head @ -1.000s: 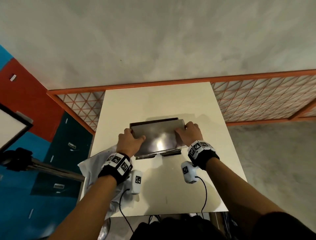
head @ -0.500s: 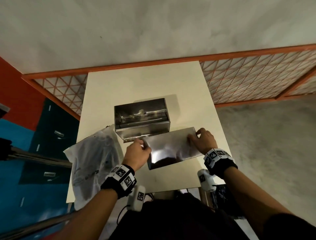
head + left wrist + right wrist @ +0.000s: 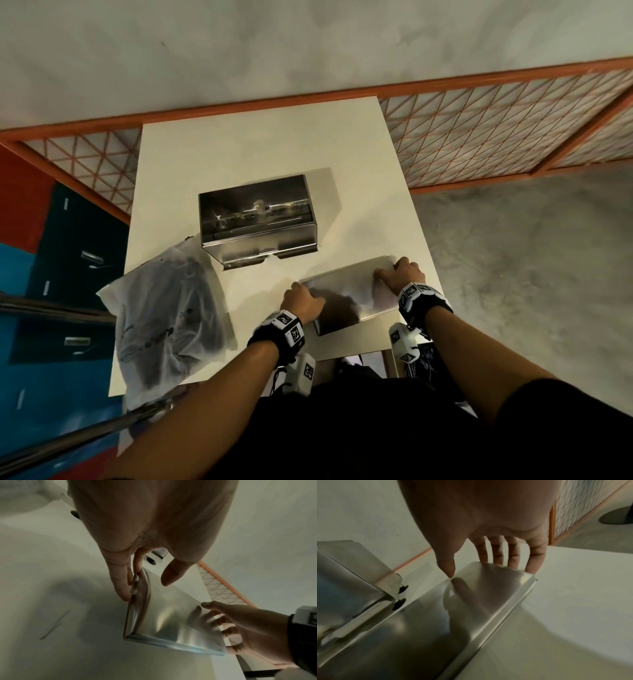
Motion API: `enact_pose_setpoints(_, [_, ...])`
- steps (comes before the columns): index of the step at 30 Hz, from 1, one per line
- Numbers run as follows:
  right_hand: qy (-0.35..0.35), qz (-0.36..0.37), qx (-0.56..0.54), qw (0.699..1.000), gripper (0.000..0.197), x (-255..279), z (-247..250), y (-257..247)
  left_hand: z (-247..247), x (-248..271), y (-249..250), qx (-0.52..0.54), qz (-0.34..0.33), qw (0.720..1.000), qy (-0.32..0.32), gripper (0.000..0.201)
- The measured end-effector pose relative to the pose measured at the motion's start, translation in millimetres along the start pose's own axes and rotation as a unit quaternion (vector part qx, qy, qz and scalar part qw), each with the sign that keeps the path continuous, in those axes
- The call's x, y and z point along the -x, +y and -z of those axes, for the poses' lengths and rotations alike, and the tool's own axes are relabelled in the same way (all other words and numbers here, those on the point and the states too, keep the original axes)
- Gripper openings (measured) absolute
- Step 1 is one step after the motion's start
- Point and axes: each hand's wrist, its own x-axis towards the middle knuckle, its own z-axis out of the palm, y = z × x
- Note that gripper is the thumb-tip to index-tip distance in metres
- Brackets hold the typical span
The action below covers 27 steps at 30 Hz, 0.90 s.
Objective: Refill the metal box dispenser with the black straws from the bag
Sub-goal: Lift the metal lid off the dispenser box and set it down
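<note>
- The metal box dispenser [image 3: 258, 219] stood open-topped near the middle of the white table [image 3: 260, 144], its inner roller bar showing; I could see no straws loaded in it.
- The bag [image 3: 164, 315] of black straws [image 3: 186, 274] lay to the dispenser's left, hanging partly over the table's left edge, untouched by either hand.
- The lid [image 3: 349, 298] was at the near right part of the table, apart from the box, lying low and slightly skewed; whether it was fully resting on the surface, I could not tell.
- My left hand [image 3: 301, 303] pinched the lid's left end, fingers [image 3: 120, 582] along its folded rim and thumb hovering over the top face.
- My right hand [image 3: 404, 275] gripped the far right corner, four fingers curled behind the edge and the thumb tip pressing the top.
- I judged the step in hand to be parking the lid, so the refill itself was barely begun.
- To do it well, I would lower the lid flat and let go with both hands together, so the thin sheet neither clattered nor slid.
- It sat close to the table's near right corner; nudging it inward, short of the dispenser's front lip, seemed safer.
- The space before the box should be kept free for the bag.
</note>
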Motion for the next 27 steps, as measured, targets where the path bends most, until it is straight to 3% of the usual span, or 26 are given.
enact_pose_setpoints(13, [0.003,-0.022,0.025,0.999,0.076,8.5,0.9,8.1,-21.9,-18.1,2.3,-0.030,0.000,0.999,-0.030,0.079])
enact_pose_setpoints(27, [0.008,-0.052,0.017,0.998,0.095,5.9,-11.9,20.3,-27.1,-24.5,4.6,-0.040,-0.006,0.999,-0.035,0.083])
